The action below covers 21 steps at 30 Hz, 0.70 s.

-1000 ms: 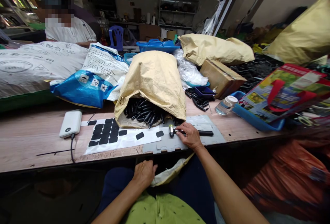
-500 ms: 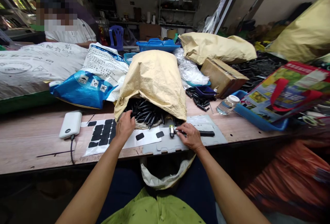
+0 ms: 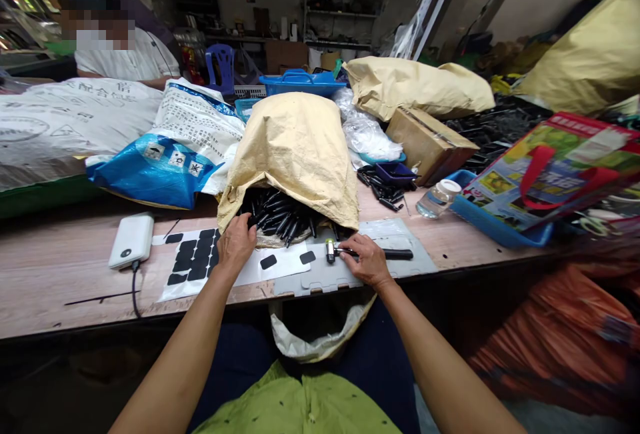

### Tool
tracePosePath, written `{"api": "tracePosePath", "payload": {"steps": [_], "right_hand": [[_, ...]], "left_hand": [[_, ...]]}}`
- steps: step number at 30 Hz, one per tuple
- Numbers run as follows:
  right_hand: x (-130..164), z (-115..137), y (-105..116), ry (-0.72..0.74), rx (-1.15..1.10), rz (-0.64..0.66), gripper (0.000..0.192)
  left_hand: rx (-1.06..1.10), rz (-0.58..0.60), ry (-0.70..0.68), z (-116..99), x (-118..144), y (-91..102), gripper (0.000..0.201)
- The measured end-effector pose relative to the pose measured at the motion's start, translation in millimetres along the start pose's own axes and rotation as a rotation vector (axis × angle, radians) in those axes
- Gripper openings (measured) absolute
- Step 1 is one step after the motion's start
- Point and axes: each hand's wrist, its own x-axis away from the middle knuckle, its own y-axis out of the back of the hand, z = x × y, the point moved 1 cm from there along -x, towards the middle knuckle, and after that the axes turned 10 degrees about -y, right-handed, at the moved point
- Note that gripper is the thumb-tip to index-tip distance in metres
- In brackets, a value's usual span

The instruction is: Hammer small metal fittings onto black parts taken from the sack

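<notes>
A tan sack lies on the table with its mouth facing me, and black tapered pieces spill into the opening. My left hand is at the left edge of the mouth, fingers curled on the sack's rim beside the pieces; the fingertips are partly hidden. My right hand is closed around the neck of a small hammer, which lies on a grey board with its head to the left. Beneath my left wrist is a white sheet with black rounded stickers.
A white power bank with a cable lies at left, near a blue-white bag. Rightward are a cardboard box, a lidded jar and a blue tray. Another person sits at the back left.
The whole view has shifted slightly, so things appear a little further left and up. Both hands keep their places at the sack and the hammer.
</notes>
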Motion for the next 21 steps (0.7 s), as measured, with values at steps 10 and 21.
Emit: {"api": "tracePosePath", "payload": {"steps": [10,21], "right_hand": [[0.1,-0.2,0.1,0.010,-0.010,-0.020,0.014],[0.1,0.3,-0.4,0.005,0.004,-0.012,0.013]], "left_hand": [[-0.025,0.095,0.123,3.4,-11.3,-0.2,0.027],[0.325,0.030,-0.519,-63.0,64.6,-15.8,0.018]]}}
